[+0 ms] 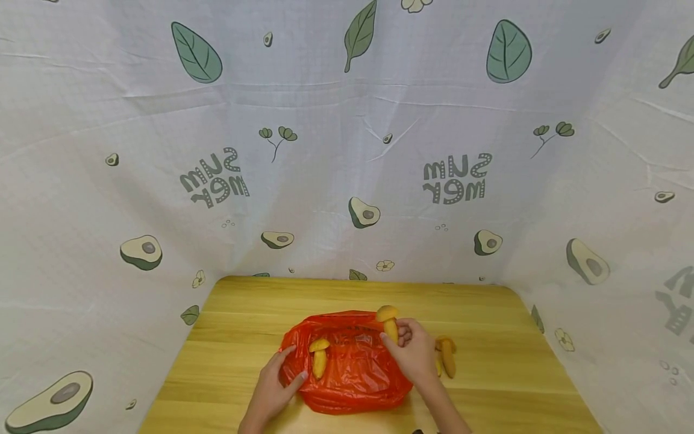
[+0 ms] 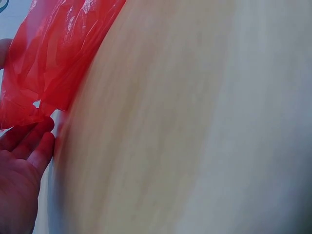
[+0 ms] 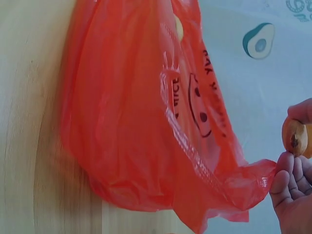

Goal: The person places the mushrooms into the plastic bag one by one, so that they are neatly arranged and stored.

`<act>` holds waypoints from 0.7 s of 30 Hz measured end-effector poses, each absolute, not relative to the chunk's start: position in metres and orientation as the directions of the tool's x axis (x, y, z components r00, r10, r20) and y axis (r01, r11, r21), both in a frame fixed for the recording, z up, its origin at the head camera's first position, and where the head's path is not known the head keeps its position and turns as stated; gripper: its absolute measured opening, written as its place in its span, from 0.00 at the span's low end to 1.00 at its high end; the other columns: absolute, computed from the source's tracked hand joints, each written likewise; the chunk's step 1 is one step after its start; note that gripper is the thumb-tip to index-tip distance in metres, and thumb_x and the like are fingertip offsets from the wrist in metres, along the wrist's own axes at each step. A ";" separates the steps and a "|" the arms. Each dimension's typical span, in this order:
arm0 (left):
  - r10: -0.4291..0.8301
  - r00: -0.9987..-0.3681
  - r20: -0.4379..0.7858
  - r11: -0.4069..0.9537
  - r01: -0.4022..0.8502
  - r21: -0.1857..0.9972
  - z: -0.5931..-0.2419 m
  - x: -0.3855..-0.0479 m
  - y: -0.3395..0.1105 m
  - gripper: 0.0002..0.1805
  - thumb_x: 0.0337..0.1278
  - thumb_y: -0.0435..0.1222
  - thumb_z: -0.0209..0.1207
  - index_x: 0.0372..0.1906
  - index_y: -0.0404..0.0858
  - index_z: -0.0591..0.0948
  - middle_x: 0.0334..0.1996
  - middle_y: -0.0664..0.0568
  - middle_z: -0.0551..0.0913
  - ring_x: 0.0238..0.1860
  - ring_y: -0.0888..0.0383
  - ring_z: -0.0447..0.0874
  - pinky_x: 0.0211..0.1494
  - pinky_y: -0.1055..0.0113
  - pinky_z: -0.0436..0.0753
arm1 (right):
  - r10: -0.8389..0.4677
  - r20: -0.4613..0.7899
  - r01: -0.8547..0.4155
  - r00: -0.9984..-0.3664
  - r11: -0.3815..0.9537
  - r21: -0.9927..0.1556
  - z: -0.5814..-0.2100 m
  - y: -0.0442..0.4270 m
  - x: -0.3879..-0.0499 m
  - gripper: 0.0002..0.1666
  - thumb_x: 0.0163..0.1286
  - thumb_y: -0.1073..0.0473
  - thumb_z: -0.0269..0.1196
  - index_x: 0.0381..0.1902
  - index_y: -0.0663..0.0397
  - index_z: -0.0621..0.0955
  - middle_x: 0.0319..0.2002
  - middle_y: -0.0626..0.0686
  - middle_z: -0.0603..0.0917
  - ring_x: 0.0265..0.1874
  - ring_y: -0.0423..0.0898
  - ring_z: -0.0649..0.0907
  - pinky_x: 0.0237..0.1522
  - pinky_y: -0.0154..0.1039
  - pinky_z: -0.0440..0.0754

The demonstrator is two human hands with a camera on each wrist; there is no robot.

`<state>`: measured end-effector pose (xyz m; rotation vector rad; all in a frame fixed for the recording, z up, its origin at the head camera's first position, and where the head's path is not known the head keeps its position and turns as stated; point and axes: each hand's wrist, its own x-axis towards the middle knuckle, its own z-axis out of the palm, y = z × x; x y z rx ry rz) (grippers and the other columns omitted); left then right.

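Observation:
A red plastic bag (image 1: 352, 386) lies spread open on the wooden table, a yellow mushroom (image 1: 319, 361) inside its left part. At the bag's left end my left hand (image 1: 269, 386) touches the rim, thumb and fingers spread apart; in the left wrist view its fingers (image 2: 43, 146) reach against the bag's end. Above the bag's right side, my right hand (image 1: 417, 355) pinches another mushroom (image 1: 387, 314) by its stem, cap upward. The right wrist view shows the stem's end between thumb and fingers, with the bag's corner (image 3: 258, 183) touching the fingers.
Right of my right hand more mushrooms (image 1: 447, 355) lie on the wooden table (image 1: 515, 361), partly hidden by the hand. A white cloth (image 1: 325, 181) printed with avocados and leaves hangs behind the table and along both sides.

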<state>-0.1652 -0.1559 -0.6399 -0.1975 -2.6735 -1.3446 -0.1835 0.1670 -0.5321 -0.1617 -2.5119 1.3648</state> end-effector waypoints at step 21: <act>0.060 -0.984 0.170 0.588 0.173 0.790 -0.641 -0.167 -0.156 0.37 0.59 0.55 0.70 0.70 0.45 0.75 0.63 0.46 0.81 0.65 0.44 0.80 0.68 0.42 0.78 | 0.170 0.227 -0.098 -0.959 0.554 -0.827 -0.539 0.141 -0.182 0.22 0.57 0.58 0.79 0.46 0.58 0.84 0.32 0.50 0.81 0.27 0.42 0.77 0.28 0.29 0.78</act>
